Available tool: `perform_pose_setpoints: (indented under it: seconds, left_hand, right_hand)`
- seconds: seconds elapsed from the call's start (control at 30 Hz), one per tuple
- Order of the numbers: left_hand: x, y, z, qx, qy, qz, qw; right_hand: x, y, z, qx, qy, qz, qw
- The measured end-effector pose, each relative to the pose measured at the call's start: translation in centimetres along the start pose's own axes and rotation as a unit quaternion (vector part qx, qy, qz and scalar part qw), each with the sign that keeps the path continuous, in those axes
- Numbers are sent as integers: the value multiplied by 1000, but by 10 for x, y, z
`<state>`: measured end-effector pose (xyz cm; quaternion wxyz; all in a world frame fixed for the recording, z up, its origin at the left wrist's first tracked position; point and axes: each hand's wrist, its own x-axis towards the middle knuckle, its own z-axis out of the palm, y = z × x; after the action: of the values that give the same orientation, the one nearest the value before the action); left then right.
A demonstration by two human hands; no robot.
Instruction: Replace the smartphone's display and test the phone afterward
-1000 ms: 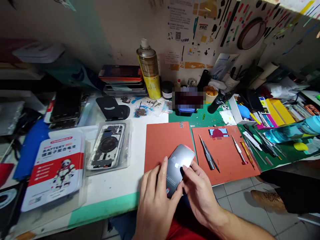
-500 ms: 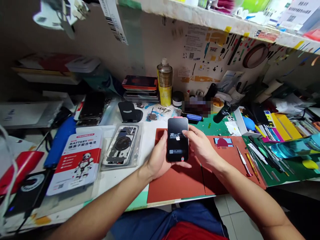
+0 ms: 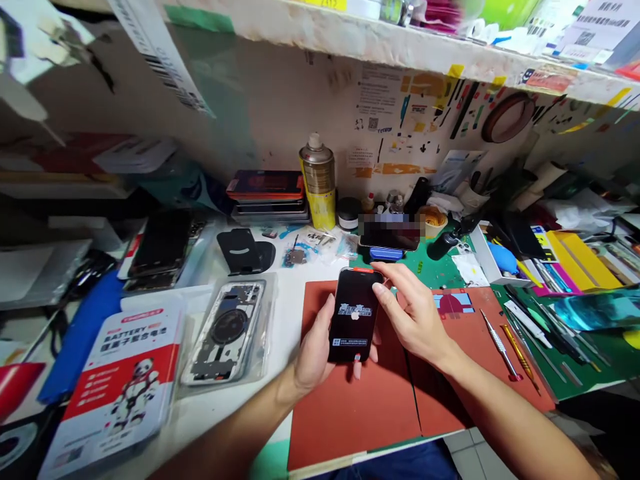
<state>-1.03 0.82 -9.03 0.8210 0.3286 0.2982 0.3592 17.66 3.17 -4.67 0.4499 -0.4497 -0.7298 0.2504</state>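
Observation:
A black phone (image 3: 350,330) with a white logo and pale lettering on its screen is held over the red-brown mat (image 3: 350,420). My left hand (image 3: 317,340) wraps its left side from beneath, with fingertips showing past the lower right edge. At the upper right corner, my right hand (image 3: 413,307) has thumb and fingers on the phone, by a red-orange strip at its top edge. The phone tilts slightly, top leaning right.
Left of the mat lie an opened phone housing (image 3: 227,330) in clear plastic and a battery box (image 3: 117,380). Tweezers and thin tools (image 3: 500,343) lie right. Behind stand a black holder (image 3: 243,252), a spray can (image 3: 319,183) and another phone (image 3: 393,235).
The view has shifted, so the bench sits lower in it. My right hand has moved up to the phone's top right corner, and the phone tilts a little more to the right.

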Motion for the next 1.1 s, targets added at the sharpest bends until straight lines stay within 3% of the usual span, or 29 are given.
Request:
perform_pose_setpoints:
  seconds: [0.3,0.7,1.1]
  left_hand:
    - [0,-1,1,16,2,-15,1000]
    - [0,-2,-1,12,2,-29,999]
    - [0,0,4,1,20,-1,1000]
  right_hand:
    - [10,-5,-1,-25,34,-72,997]
    - [9,-5,-1,-24,53,-76,995]
    - [5,-2,-4,-53,56,-106,991]
